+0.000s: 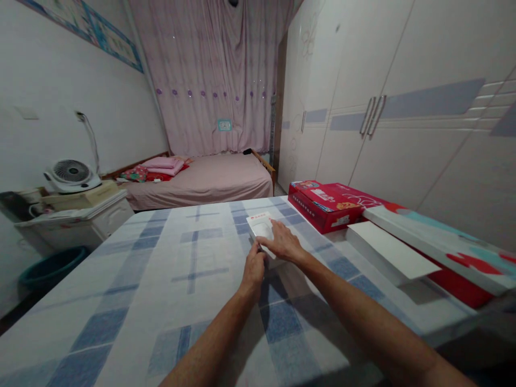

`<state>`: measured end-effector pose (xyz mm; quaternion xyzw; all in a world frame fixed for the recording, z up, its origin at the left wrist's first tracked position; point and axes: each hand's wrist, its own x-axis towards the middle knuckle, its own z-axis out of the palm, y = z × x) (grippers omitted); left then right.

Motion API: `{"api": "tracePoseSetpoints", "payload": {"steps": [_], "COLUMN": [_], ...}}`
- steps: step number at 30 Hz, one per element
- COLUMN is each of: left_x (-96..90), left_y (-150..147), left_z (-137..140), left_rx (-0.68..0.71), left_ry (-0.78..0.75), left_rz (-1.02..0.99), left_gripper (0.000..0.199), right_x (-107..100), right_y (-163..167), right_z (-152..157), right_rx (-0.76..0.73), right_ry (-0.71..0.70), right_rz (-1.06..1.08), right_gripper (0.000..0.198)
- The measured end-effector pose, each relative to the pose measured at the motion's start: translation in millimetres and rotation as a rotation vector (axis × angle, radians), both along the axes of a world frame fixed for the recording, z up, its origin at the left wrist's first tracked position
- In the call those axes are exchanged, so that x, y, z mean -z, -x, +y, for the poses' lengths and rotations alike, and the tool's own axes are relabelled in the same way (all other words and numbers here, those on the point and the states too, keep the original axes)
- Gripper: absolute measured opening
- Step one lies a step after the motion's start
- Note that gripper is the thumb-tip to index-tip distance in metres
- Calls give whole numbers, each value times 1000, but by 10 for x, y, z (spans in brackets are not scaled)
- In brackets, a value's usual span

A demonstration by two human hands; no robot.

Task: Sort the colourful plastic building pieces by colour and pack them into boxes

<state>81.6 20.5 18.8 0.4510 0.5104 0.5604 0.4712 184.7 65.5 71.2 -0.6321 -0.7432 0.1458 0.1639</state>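
Observation:
A small flat white box (258,219) with red print near its far end is between my two hands at the middle of the checked tablecloth. My left hand (253,269) has its fingers curled at the near left edge of the box, with the thumb pointing forward. From the right, my right hand (285,242) grips the box, its thumb stretched across the top and its fingers along the far right side. The hands cover much of the box's near part, and whether its lid is lifted cannot be made out.
A red printed carton (322,207) stands to the right, beside a long white and red box (435,242) and a white open-sided box (391,250). Beyond the table (161,258) are a bed (226,174), a wardrobe (355,91) and a fan (72,174) on a cabinet.

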Motion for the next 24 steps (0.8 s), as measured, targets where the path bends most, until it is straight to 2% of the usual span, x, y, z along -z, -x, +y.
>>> {"api": "tracePoseSetpoints", "payload": {"steps": [4,8,10,15,20,24], "left_x": [123,211,235,289,344,353], "left_y": [56,288,414,569,553,565], "left_z": [25,41,44,88,115,127], "left_rx": [-18,-245,-293,-253,-195,-178], "left_ry": [21,-37,-103,-26,-188,-165], "left_rz": [7,159,219,249,439,492], "left_gripper": [46,44,43,35,29,27], "right_x": [41,132,147,112,121,75], "right_y": [189,297,315,283,240,136], "right_z": [95,104,106,158,198,143], "right_rx": [41,125,146,156,94,77], "right_ry": [39,-55,-57,17,23,5], "right_rz": [-105,-195,-200,-209,-170,-133], "right_gripper": [89,82,82,85,90,81]}}
